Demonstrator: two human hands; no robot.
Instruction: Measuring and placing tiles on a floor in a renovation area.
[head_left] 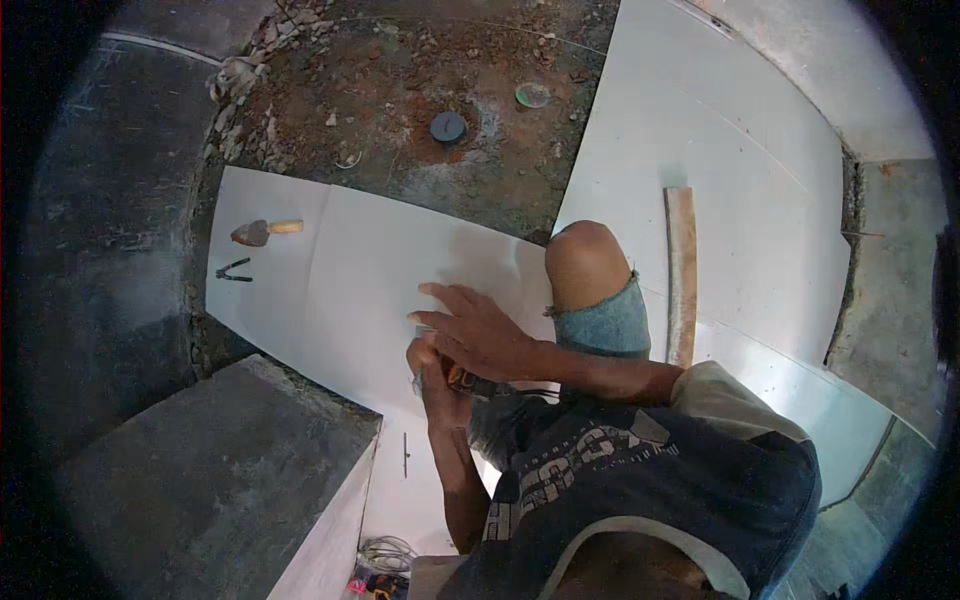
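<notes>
One black-and-orange power tool (466,380) sits beside your left hand (427,362), under your right wrist. Your left fingers look curled, but I can't tell whether they grip it. Your right hand (478,325) is loosely open, fingers spread above the left. Beyond, on the white tiles (370,270), lie a trowel (254,233) and black pliers (236,271); a wooden strip (681,275) lies right of your knee (588,262).
</notes>
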